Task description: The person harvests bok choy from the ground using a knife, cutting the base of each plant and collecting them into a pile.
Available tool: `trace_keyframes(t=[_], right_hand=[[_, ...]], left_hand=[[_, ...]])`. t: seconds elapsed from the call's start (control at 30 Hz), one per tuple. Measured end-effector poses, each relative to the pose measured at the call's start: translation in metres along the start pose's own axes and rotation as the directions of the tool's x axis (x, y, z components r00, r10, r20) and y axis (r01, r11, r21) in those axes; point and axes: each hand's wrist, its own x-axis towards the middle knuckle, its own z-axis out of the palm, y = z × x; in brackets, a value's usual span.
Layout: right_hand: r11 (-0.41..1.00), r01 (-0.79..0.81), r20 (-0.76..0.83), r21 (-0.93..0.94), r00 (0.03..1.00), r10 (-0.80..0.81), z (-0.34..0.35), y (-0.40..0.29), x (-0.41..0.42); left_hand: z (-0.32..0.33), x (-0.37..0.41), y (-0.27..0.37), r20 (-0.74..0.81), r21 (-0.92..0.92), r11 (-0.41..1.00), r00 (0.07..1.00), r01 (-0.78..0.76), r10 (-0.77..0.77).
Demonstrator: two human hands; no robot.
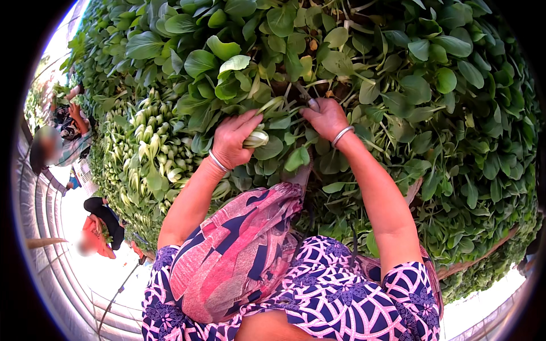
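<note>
My left hand (233,138) is closed around a pak choi plant (256,139), its pale stem base poking out past my fingers. Another pale stem (271,104) lies by my fingertips. In my right hand (326,119) is a small hand tool with a metal collar (314,105) and a thin, dark front part (302,90), which looks like a blade. Its tip is lost among stems and soil. Standing leafy plants (294,51) surround both hands.
Cut pak choi (147,140) lies heaped to the left, pale bases showing. Dense greens (443,85) grow on the right. A wooden board edge (482,253) runs at lower right. Other people, one in orange (96,236) and one in a checked top (70,147), are at far left.
</note>
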Motion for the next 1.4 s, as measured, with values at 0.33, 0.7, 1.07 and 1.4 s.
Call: trace_keyframes(t=[0.33,0.7,1.07,1.4], right_hand=[[0.857,-0.02,-0.021,0.515,0.999,0.037,0.031,-0.037,0.019],[0.693,-0.219,0.177,0.687,0.975,0.133,0.01,-0.054,-0.022],[0.84,0.374,-0.329,0.394,0.91,-0.251,-0.052,-0.102,-0.095],[0.752,0.491,-0.488,0.44,0.834,-0.259,-0.089,-0.139,-0.135]], left_hand=[[-0.003,-0.015,0.011,0.029,0.05,0.999,1.0,-0.005,0.004],[-0.024,-0.006,0.029,0.111,-0.23,0.965,0.988,0.129,-0.105],[-0.122,0.074,0.081,-0.066,-0.84,0.541,0.98,0.046,-0.186],[-0.066,0.134,0.113,0.127,-0.9,0.43,0.987,0.071,0.101]])
